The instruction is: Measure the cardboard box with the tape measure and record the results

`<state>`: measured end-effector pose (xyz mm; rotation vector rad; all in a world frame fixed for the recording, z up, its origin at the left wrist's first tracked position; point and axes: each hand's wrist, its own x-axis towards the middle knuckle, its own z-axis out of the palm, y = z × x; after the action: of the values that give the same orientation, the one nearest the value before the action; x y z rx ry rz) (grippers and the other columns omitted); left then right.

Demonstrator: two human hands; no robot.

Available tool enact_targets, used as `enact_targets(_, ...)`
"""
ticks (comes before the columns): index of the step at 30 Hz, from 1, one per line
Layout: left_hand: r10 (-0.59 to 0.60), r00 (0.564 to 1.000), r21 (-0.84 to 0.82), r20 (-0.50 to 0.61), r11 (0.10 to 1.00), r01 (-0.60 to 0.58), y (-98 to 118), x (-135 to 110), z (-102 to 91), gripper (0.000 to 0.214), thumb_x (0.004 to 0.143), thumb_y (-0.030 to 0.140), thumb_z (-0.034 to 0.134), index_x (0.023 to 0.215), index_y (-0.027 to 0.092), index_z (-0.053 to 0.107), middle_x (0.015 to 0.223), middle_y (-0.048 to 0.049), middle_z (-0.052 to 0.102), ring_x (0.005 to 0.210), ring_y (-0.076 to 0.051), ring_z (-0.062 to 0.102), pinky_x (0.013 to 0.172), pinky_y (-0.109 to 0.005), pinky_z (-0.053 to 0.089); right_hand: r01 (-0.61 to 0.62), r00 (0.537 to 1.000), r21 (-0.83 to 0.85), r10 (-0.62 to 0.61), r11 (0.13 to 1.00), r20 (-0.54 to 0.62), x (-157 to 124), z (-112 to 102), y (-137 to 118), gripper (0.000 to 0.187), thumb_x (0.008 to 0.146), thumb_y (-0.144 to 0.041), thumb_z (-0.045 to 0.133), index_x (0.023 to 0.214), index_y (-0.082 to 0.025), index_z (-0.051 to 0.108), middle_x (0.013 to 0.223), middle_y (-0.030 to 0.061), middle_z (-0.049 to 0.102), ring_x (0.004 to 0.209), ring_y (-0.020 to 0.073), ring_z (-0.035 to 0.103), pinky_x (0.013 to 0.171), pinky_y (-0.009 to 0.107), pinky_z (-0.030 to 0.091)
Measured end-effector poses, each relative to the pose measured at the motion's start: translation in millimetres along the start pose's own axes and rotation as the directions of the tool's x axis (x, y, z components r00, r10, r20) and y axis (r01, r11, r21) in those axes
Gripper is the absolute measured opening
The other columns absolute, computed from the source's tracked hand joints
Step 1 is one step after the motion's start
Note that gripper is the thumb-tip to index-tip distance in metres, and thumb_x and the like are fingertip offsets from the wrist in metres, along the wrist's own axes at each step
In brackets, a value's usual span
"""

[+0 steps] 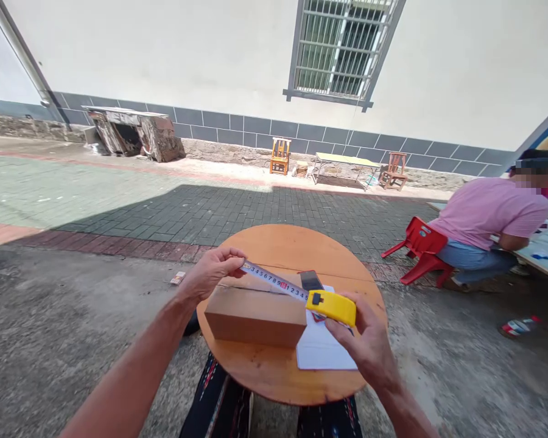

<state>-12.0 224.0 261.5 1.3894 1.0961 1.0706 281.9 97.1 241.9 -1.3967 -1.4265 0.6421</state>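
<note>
My left hand (219, 271) pinches the free end of a tape measure's blade between thumb and fingers. The yellow case of the tape measure (332, 308) is gripped in my right hand (363, 337). Its silver blade (274, 281), marked with black numbers, stretches between both hands, slanting down to the right. Below the blade a brown cardboard box (258, 316) lies on the round wooden table (301, 243); whether blade and box touch, I cannot tell. White paper (322, 353) lies beside the box, partly under my right hand. A dark phone-like object (311, 280) rests behind the paper.
A person in a pink shirt (493, 210) sits on a red plastic chair (422, 249) at another table on the right. A bottle (520, 326) lies on the ground there. Wooden chairs (280, 157) and a folding table (347, 160) stand along the far wall.
</note>
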Motion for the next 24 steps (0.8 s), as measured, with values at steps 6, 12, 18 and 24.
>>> enact_targets(6, 0.096, 0.989, 0.108, 0.117, 0.988, -0.109, 4, 33, 39.3, 0.028, 0.070, 0.037, 0.061, 0.085, 0.015, 0.070, 0.077, -0.0015, 0.066, 0.070, -0.014, 0.058, 0.069, -0.027, 0.048, -0.184, 0.983, -0.112, 0.185, 0.977, -0.005, -62, 36, 5, 0.040, 0.078, -0.051, 0.063, 0.104, -0.021, 0.058, 0.071, -0.0015, 0.065, 0.058, 0.0164, 0.059, 0.056, 0.026, 0.048)
enact_targets(12, 0.136, 0.938, 0.195, 0.318, 0.959, -0.205, -10, 50, 80.0, 0.022, 0.068, 0.030, 0.055, 0.072, 0.015, 0.070, 0.066, 0.0005, 0.061, 0.063, -0.014, 0.052, 0.061, -0.025, 0.041, -0.217, 0.971, -0.148, 0.198, 0.965, -0.133, -96, 70, 6, 0.054, 0.074, -0.046, 0.062, 0.121, -0.020, 0.056, 0.085, 0.0038, 0.073, 0.067, 0.0220, 0.069, 0.063, 0.028, 0.055)
enact_targets(18, 0.173, 0.930, 0.258, 0.325, 0.930, -0.263, -22, 54, 85.9, 0.021, 0.070, 0.028, 0.050, 0.063, 0.015, 0.065, 0.058, 0.0019, 0.053, 0.061, -0.014, 0.047, 0.057, -0.025, 0.035, -0.092, 0.989, -0.394, 0.037, 0.915, -0.145, -91, 78, -16, 0.054, 0.077, -0.043, 0.059, 0.126, -0.021, 0.059, 0.085, 0.0043, 0.076, 0.069, 0.0244, 0.072, 0.065, 0.030, 0.056)
enact_targets(24, 0.150, 0.922, 0.311, 0.358, 0.912, -0.269, -30, 53, 80.6, 0.018, 0.067, 0.027, 0.047, 0.056, 0.017, 0.056, 0.051, 0.0043, 0.040, 0.053, -0.011, 0.037, 0.052, -0.026, 0.026, 0.012, 1.000, -0.544, -0.024, 0.839, -0.014, -81, 76, -37, 0.050, 0.081, -0.044, 0.055, 0.125, -0.023, 0.060, 0.079, 0.0023, 0.076, 0.064, 0.0244, 0.072, 0.060, 0.031, 0.056)
